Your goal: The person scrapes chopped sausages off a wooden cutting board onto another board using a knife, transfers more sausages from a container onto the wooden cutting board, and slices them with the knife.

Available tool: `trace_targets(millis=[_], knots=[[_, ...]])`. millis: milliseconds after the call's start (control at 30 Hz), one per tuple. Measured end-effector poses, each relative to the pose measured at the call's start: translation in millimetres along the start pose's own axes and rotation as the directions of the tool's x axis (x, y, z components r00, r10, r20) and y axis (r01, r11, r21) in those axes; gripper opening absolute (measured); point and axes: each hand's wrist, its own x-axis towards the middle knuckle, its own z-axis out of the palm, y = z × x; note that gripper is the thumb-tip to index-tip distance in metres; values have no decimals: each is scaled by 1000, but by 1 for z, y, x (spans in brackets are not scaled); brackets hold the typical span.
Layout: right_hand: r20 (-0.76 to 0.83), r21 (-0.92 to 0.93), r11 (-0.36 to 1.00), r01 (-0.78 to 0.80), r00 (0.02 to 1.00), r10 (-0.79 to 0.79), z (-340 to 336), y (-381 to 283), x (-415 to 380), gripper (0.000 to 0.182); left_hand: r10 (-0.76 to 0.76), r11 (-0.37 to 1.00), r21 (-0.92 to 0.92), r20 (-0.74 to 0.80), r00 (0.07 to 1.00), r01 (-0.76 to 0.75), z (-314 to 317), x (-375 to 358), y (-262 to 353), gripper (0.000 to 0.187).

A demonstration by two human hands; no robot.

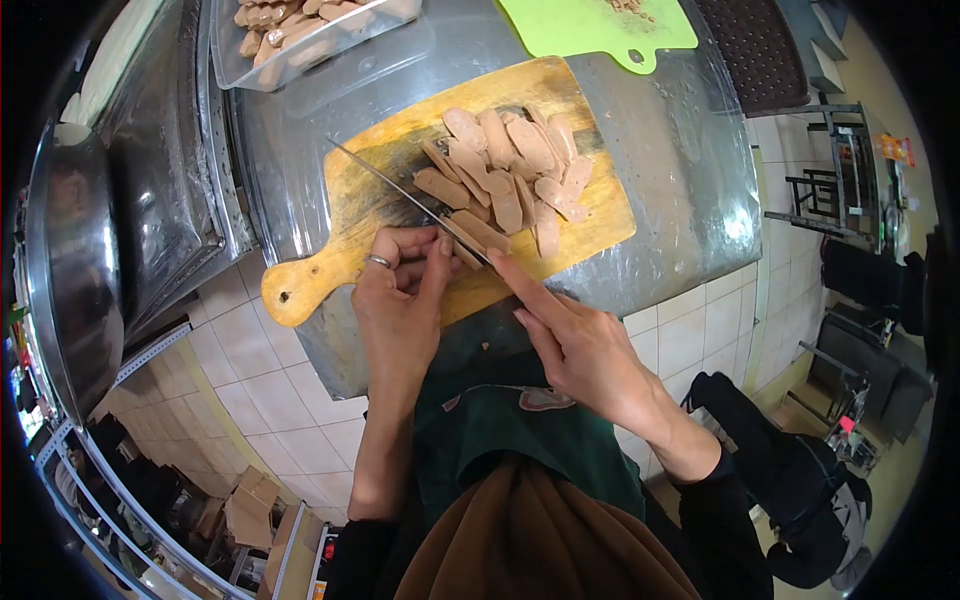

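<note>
My right hand [590, 350] grips a knife [392, 186], its index finger stretched toward the blade; the handle is hidden in the hand. The blade slants across a piece of sausage [480, 231] at the near side of a wooden cutting board [600, 222]. On the other side of the blade, my left hand [400, 290], with a ring on one finger, has its fingers curled and pinches the sausage's near part, mostly covered by the fingertips. Beyond the blade, a loose heap of long, slanted sausage slices [505, 150] lies on the board.
A clear plastic container [350, 35] of more sausage pieces stands at the far left of the metal table [680, 200]. A green cutting board [570, 30] with crumbs lies at the back. Another person [800, 480] is at lower right; a metal shelf [120, 490] is at lower left.
</note>
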Motion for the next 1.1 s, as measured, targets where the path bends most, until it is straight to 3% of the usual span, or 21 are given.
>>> trace_targets(millis=[100,233,467,667,767,800,900,933,1000,1067,1100], knots=[[-73,56,995,85,994,-80,-4,9,-19,69,4,1000,15,-1,1000,-4,0,1,2,15],[-85,21,998,63,994,-61,2,10,-23,64,-22,999,33,2,1000,22,0,-1,6,16],[-97,-20,997,80,992,-82,5,8,-7,65,117,992,53,-14,993,-116,0,2,-5,13],[-30,-395,918,21,999,-36,-15,9,-28,64,120,993,-17,5,993,-120,0,3,-12,11],[-53,-124,990,70,996,-77,-19,12,-13,63,129,992,-8,-4,992,-129,0,6,-15,12],[-42,46,995,86,996,-84,-19,15,-7,62,133,991,-8,-12,991,-133,1,6,-16,13],[61,489,870,58,993,-101,-15,29,9,56,181,982,66,-28,983,-179,3,16,-15,14],[127,588,808,-39,991,-45,-20,31,11,55,202,975,104,-33,979,-198,4,20,-14,15],[279,736,634,-237,960,34,-37,23,17,55,229,968,113,-24,973,-225,5,27,-7,14],[273,771,599,-218,962,-1,-44,26,20,54,263,958,125,-21,965,-259,6,37,0,13],[280,789,573,-221,960,-15,-49,28,20,54,361,926,122,-20,932,-357,6,41,-2,12]])
